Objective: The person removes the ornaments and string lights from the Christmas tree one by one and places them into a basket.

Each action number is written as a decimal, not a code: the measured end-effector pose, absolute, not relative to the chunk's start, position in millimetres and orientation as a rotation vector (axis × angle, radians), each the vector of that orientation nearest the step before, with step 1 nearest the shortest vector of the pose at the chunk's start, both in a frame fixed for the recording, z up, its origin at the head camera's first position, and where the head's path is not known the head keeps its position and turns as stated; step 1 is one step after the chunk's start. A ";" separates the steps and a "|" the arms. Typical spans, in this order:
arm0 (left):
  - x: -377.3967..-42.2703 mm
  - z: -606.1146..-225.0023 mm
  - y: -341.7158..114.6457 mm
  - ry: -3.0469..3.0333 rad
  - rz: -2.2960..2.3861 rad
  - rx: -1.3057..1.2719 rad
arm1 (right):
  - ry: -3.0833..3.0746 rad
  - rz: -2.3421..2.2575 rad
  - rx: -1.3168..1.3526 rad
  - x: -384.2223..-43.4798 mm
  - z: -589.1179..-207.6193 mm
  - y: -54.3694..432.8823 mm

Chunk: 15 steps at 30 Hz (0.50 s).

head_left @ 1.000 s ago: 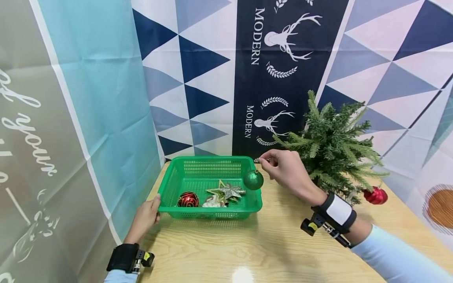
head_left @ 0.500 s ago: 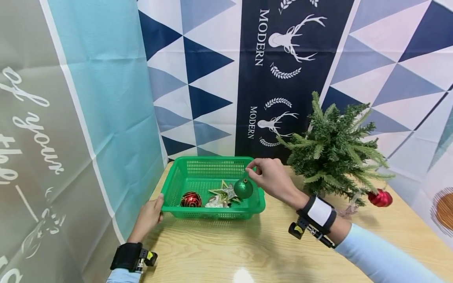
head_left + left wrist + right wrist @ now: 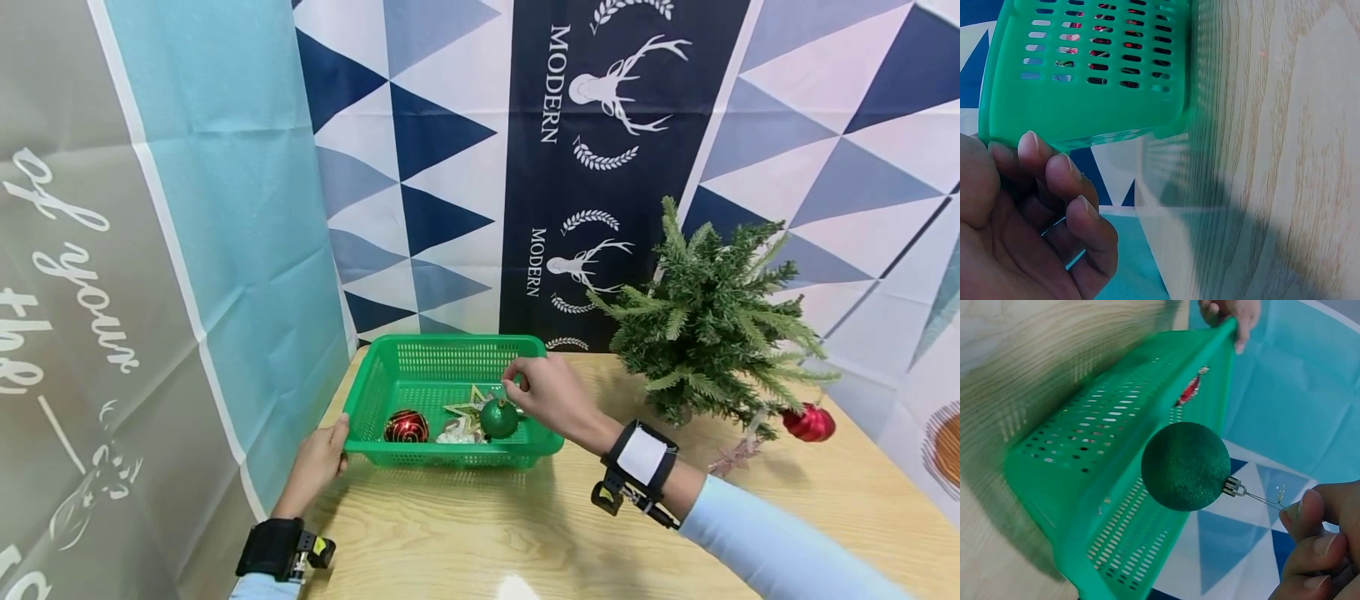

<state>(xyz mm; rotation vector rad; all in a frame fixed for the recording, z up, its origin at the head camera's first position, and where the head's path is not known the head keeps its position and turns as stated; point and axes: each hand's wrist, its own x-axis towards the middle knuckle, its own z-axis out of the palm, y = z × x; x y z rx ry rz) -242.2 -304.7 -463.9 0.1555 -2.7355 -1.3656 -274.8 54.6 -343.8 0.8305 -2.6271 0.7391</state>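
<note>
My right hand point(image 3: 558, 398) pinches the thin hanging loop of a green glitter ball ornament point(image 3: 1185, 466) between thumb and forefinger. In the head view the ball hangs over the right half of a green plastic basket point(image 3: 450, 448). My left hand point(image 3: 317, 458) grips the basket's near left corner, its thumb on the rim and the fingers curled beneath, as the left wrist view point(image 3: 1041, 212) also shows. Inside the basket lie a red ball ornament point(image 3: 406, 427) with gold swirls, a gold-edged star point(image 3: 467, 408) and a whitish ornament point(image 3: 456, 432). The green ball partly hides a silver star.
A small artificial Christmas tree point(image 3: 701, 325) stands at the right of the wooden table point(image 3: 450, 533). From its branches hang a red ornament point(image 3: 810, 422) and a pinkish star point(image 3: 735, 455). Printed cloth point(image 3: 442, 167) covers the wall behind.
My right hand has moved left and slightly down from beside the tree, bringing the green ball from the basket's right rim to over its contents. My left hand stays on the corner.
</note>
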 end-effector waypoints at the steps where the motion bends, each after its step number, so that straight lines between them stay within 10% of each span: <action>1: -242.1 -463.9 -304.5 -2.735 -1.362 0.158 | -2.638 0.736 0.829 -275.1 -346.3 54.0; 15: -242.5 -464.6 -304.9 -2.746 -1.348 0.147 | -2.654 0.689 0.854 -278.1 -371.4 37.5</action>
